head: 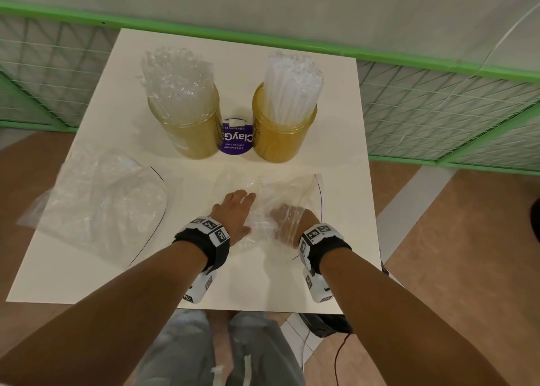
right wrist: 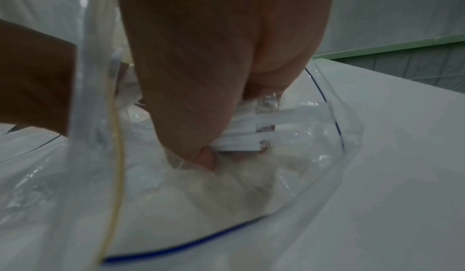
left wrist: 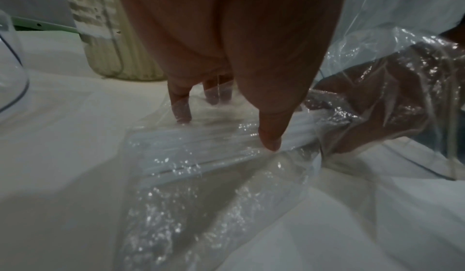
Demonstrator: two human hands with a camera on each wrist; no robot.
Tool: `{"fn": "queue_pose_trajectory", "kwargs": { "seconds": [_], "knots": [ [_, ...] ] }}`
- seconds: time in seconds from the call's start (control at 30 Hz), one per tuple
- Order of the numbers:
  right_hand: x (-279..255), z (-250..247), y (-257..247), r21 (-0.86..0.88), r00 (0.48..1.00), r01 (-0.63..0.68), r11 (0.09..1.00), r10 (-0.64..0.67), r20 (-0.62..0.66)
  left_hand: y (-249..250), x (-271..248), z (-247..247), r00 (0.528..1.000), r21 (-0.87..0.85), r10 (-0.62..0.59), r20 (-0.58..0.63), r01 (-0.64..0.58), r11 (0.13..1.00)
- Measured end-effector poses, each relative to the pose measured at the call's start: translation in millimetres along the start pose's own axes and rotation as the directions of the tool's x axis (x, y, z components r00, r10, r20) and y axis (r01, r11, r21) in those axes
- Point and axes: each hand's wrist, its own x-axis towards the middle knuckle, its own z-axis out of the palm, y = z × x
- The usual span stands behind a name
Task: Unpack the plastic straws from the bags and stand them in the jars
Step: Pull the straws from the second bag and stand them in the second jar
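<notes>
A clear zip bag [head: 280, 187] lies on the white table [head: 344, 122] in front of me. My left hand [head: 238, 207] presses flat on its outside, fingers straight, over white straws [left wrist: 201, 146] lying in it. My right hand [head: 285, 217] is inside the bag, seen through the plastic. There its fingers curl round a bunch of the white straws [right wrist: 239, 134]. Behind stand two yellow jars. The left jar [head: 193, 134] holds clear-wrapped straws [head: 178, 75]. The right jar [head: 280, 140] holds white straws [head: 292, 84] standing upright.
A second crumpled clear bag [head: 102, 204] lies at the table's left side, partly over the edge. A round purple lid [head: 235, 137] lies between the jars. A green wire fence [head: 438, 108] runs behind the table. Brown floor surrounds the table.
</notes>
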Motion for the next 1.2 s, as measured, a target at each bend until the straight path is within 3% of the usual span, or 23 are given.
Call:
{"fn": "queue_pose_trajectory", "kwargs": {
  "seconds": [0.07, 0.33, 0.47, 0.57, 0.67, 0.73, 0.8, 0.87, 0.93, 1.07, 1.2],
  "knots": [
    [-7.5, -7.9, -0.6, 0.001, 0.999, -0.001, 1.000, 0.001, -0.037, -2.4, 0.2, 0.4, 1.000, 0.018, 0.009, 0.012, -0.009, 1.000],
    [-31.4, -41.3, 36.0, -0.035, 0.991, -0.123, 0.992, 0.125, 0.052, -11.0, 1.2, -9.4, 0.998, 0.217, -0.043, 0.045, 0.032, 0.976],
    [-43.7, -52.4, 53.0, -0.012, 0.985, -0.169, 0.985, 0.170, 0.042, -1.3, 0.5, -29.3, 0.994, 0.220, -0.072, 0.080, 0.053, 0.974],
    [-47.5, -62.7, 56.8, -0.009, 0.987, -0.162, 0.987, 0.162, 0.007, 24.6, -1.1, -50.3, 0.998, 0.134, -0.056, 0.015, 0.054, 0.990],
    [-50.1, -73.5, 55.7, -0.022, 0.987, -0.159, 0.987, 0.159, -0.006, 59.3, -1.9, -75.9, 0.983, -0.072, 0.087, -0.161, -0.100, 0.992],
    [-51.0, -79.7, 54.2, -0.021, 0.989, -0.149, 0.989, 0.149, -0.010, 82.5, -1.4, -86.2, 0.918, -0.182, 0.237, -0.318, -0.305, 0.935],
    [-53.7, -84.7, 54.2, -0.020, 0.990, -0.142, 0.990, 0.142, -0.011, 99.1, 1.6, -87.8, 0.883, -0.208, 0.332, -0.332, -0.412, 0.887],
    [-58.3, -88.6, 55.8, -0.037, 0.992, -0.122, 0.992, 0.121, -0.023, 102.4, 8.2, -81.1, 0.927, -0.136, 0.317, -0.200, -0.346, 0.928],
    [-62.5, -93.0, 58.3, -0.069, 0.995, -0.087, 0.994, 0.084, -0.046, 95.0, 13.8, -71.9, 0.966, 0.046, 0.240, -0.101, -0.236, 0.971],
    [-66.7, -107.8, 54.6, -0.179, 0.995, -0.040, 0.983, 0.022, -0.096, 85.8, 20.2, -55.3, 0.982, 0.175, 0.188, -0.034, -0.180, 0.968],
    [-65.8, -124.6, 49.0, -0.286, 0.987, -0.018, 0.958, -0.028, -0.156, 89.3, 27.2, -51.1, 0.988, 0.069, 0.109, -0.105, -0.102, 0.992]
  ]
}}
